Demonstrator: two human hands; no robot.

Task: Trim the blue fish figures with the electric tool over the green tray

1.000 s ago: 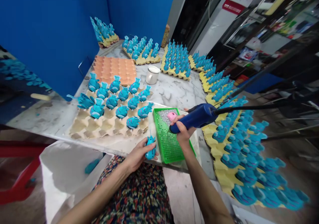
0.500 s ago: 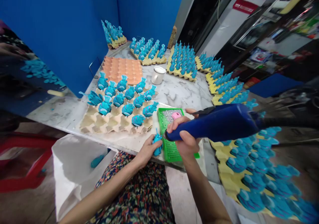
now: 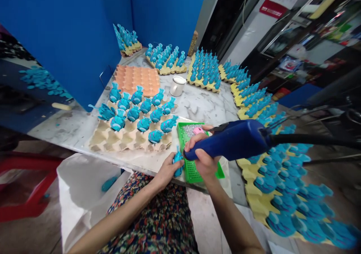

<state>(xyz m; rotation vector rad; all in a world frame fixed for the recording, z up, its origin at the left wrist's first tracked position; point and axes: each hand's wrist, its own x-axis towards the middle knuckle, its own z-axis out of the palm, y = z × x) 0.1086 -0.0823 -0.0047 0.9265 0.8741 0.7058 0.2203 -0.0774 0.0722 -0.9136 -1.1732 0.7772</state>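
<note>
Head view: left hand (image 3: 166, 175) holds a blue fish (image 3: 178, 163) up just over the bench's front edge, left fingers (image 3: 170, 167) curled closed around its body. Right hand (image 3: 204, 160) is closed on the grip of a blue gun (image 3: 234, 141), right fingers (image 3: 191, 141) wrapped round it, black cord (image 3: 310, 140) running off right. Gun tip sits just beside the fish, can't tell if touching. Under the hands, near the front edge, is a green perforated tray (image 3: 191, 167) with silver beads (image 3: 187, 130) and a pink piece (image 3: 198, 130) at its far end. Left of it, a beige pulp egg tray (image 3: 113, 139) holds rows of glossy blue fish, upright in the cups, with the front cups showing bare pulp. Behind that, an orange egg tray (image 3: 137, 80) and a white mug (image 3: 177, 85). Yellow egg trays (image 3: 251, 178) packed with more fish run along the far and right edges of the white-grey marble bench (image 3: 203, 109). Blue wall panels (image 3: 70, 39) stand behind. Below the front edge, a white bag (image 3: 81, 205) with one blue fish (image 3: 109, 183) lying against it, a floral skirt (image 3: 146, 216) on the person's lap, and a red stool (image 3: 25, 186) on the left.
</note>
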